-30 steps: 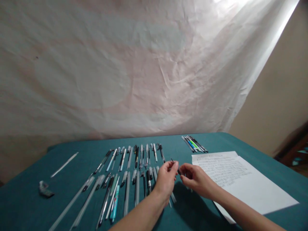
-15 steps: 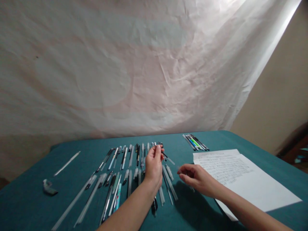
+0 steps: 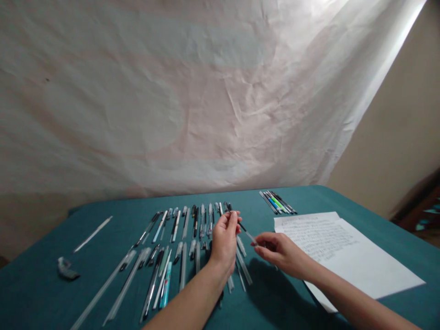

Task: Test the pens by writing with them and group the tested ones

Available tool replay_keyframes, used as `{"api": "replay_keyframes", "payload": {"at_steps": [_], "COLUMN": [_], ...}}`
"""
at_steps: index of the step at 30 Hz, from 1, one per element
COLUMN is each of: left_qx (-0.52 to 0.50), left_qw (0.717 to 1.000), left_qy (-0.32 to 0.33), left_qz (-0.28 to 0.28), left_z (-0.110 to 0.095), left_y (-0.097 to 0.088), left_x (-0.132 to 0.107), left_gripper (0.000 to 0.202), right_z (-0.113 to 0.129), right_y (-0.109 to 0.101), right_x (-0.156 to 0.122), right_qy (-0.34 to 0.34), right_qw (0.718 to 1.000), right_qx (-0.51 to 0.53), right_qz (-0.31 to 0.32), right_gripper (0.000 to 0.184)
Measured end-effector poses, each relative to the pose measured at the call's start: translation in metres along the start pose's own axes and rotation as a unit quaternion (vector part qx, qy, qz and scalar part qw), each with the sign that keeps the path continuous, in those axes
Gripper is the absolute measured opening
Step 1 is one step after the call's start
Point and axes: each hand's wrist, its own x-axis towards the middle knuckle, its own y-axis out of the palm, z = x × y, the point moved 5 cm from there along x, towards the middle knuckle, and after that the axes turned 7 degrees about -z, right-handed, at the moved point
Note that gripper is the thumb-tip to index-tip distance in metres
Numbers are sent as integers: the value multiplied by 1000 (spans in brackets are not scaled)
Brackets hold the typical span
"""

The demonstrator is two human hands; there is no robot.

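Left hand (image 3: 223, 238) pinches an ink refill (image 3: 245, 229), its lower end meeting a clear pen barrel (image 3: 255, 243) gripped by right hand (image 3: 280, 253) fingers!

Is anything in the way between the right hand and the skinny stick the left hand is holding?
No, nothing visible is. The skinny stick slants from the left hand down to the right hand.
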Motion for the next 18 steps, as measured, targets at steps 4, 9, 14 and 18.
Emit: {"api": "replay_keyframes", "payload": {"at_steps": [4,9,14,18], "left_qx": [31,82,119,147], "left_qw": [998,993,984,979], "left_qy": [-27,-39,-42,-25], "left_qz": [44,76,125,138], "left_z": [9,9,8,10], "left_y": [7,13,16,15], "left_x": [-9,-19,-25,-26], "left_gripper": [32,32,33,34], "right_z": [1,5,7,9], "right_y": [-1,0,0,-3], "right_x": [1,1,2,3], "right_qy": [0,-5,-13,-10], "right_qw": [999,994,990,985], "right_qx": [37,105,142,172], "right_qz": [10,32,22,-10], "right_gripper": [25,25,25,27]}}
